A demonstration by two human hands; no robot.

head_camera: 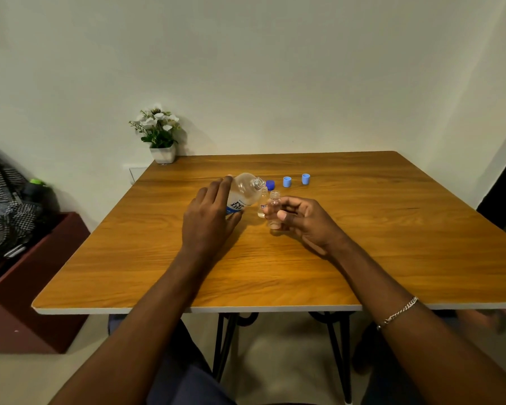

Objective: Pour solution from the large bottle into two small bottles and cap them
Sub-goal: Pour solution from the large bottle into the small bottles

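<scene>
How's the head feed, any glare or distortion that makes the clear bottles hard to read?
Head view: wide-angle bending at the table edges; dim warm light; the clear small bottle in the right hand blends into the wood; soft highlight on the tilted large bottle.

The left hand covers the lower half of the large bottle, hiding part of its label. The right hand hides one side of a small bottle. The second small bottle, at its ten o'clock, is partly screened; the liquid levels are too small to tell.
</scene>
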